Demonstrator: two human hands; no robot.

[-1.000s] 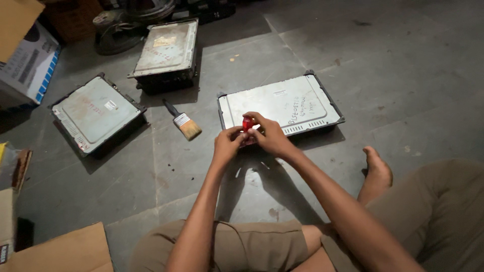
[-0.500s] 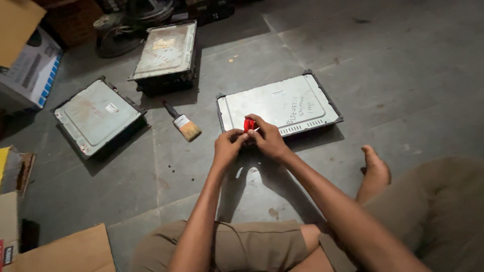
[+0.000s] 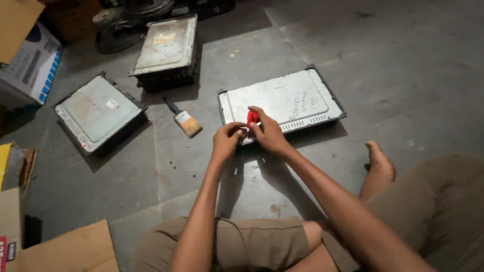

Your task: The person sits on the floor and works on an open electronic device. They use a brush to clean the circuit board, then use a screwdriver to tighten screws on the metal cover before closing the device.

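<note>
As before, both hands [image 3: 249, 137] pinch red tool [image 3: 252, 117].

Glossy red plastic catches the light on the small object [image 3: 252, 118] pinched between the left hand [image 3: 227, 140] and the right hand [image 3: 267, 135]. Just beyond it, the flat unit [image 3: 297, 98] shows a pale sheet-metal lid, dull and a little scuffed, in a dark matt frame. Same brushed, smudged metal on the far-left unit [image 3: 98, 112] and the far unit [image 3: 166, 45], that one looking dusty. The paintbrush [image 3: 184, 119] has a dark handle, a bright metal band and tan bristles. Floor [image 3: 393, 60] is grey concrete slab, rough and stained. Near left, matt brown cardboard [image 3: 70, 249]; the shorts [image 3: 262, 242] are soft khaki cloth.
</note>
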